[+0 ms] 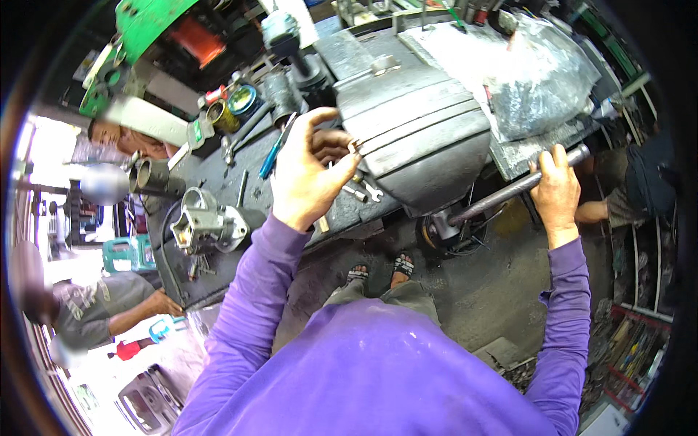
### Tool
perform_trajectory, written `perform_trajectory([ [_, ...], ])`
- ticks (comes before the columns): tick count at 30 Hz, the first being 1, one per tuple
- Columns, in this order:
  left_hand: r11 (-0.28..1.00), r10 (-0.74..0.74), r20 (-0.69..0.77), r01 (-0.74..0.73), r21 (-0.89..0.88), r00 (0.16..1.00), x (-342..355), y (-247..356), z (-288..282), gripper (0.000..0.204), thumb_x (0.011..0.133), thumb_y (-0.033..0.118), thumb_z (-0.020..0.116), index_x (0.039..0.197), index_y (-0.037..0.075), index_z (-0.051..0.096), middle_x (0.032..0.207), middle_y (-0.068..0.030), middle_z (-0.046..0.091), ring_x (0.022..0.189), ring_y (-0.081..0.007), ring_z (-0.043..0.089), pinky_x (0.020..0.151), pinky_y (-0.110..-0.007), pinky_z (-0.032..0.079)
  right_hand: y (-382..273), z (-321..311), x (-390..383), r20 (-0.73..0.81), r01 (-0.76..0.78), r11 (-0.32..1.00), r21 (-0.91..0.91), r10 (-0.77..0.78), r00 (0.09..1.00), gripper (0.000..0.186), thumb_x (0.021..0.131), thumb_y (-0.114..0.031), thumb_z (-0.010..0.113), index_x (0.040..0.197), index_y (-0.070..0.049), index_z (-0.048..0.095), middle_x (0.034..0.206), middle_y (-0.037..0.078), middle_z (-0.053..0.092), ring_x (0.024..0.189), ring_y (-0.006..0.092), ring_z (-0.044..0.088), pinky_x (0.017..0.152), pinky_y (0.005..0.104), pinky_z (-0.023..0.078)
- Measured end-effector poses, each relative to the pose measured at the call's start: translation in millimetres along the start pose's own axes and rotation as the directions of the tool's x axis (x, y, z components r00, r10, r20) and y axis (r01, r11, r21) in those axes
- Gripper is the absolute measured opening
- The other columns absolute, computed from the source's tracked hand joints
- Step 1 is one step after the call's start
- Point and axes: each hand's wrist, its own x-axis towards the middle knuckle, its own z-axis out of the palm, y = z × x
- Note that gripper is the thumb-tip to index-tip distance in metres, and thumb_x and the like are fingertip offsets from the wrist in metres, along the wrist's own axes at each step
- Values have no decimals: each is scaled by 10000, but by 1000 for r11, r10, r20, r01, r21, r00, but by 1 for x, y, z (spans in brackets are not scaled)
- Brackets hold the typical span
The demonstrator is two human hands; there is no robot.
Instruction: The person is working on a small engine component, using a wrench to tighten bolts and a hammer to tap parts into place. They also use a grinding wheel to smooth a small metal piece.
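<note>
In front of me stands a large grey bench vise (418, 123) with a ribbed, rounded body. My right hand (556, 185) is wrapped round its long steel handle bar (502, 196), near the bar's outer end. My left hand (313, 163) is raised at the vise's left side, fingers curled and the thumb brought to the fingertips. Whatever sits in that pinch is too small to make out. Beside this hand, a blue-handled screwdriver (270, 160) lies on the dark workbench (218, 167). A wrench (373, 192) rests between the hand and the vise.
A cast metal housing (207, 225) stands at the bench's left. Farther back are a power tool (283, 36), tins (220, 115) and a hammer (229, 149). A clear plastic bag (542, 80) lies at the right. Other people are at the left (109, 305) and right (640, 174).
</note>
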Motion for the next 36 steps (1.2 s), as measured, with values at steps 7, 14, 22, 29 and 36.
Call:
perform_trajectory([
  [7, 991, 128, 56, -129, 15, 990, -21, -8, -37, 766, 867, -66, 800, 1548, 57, 471, 1421, -139, 616, 1196, -213, 691, 1043, -357, 576, -36, -43, -25, -8, -61, 976, 210, 64, 998, 594, 879, 73, 629, 1450, -61, 537, 1444, 214, 551, 1069, 484, 684, 883, 516, 594],
  [14, 881, -339, -84, 348, 322, 937, -131, -81, -86, 439, 898, 49, 791, 1299, -29, 630, 992, -87, 736, 852, -124, 690, 801, -291, 587, -264, 32, -70, 509, -403, 413, 817, -188, 840, 279, 1031, -255, 653, 1094, 4, 737, 1026, 262, 751, 964, 471, 731, 826, 506, 575],
  [22, 868, -486, 15, 481, 121, 874, -198, -110, -73, 442, 892, 66, 816, 1291, -22, 649, 1058, -163, 721, 896, -193, 739, 807, -335, 629, -377, 184, -27, 878, -866, 213, 453, 65, 475, 455, 889, -280, 790, 979, 160, 719, 1001, 353, 745, 984, 444, 769, 881, 491, 584],
  [29, 897, -430, -8, 428, 114, 903, -149, -90, -105, 386, 909, 26, 794, 1273, -4, 670, 1053, -116, 727, 915, -166, 713, 831, -313, 600, -271, -13, -96, 477, -444, 251, 860, -86, 875, 279, 1046, -199, 621, 1142, 36, 736, 993, 269, 746, 882, 422, 751, 763, 470, 559],
  [36, 996, 39, 74, -44, 77, 997, -74, -33, -52, 351, 917, 39, 791, 1245, -7, 674, 1099, -83, 712, 966, -155, 715, 865, -308, 577, -214, -85, -66, 134, -176, 628, 758, 114, 984, 342, 1020, -91, 620, 1359, -75, 662, 987, 170, 758, 776, 380, 698, 728, 467, 536],
])
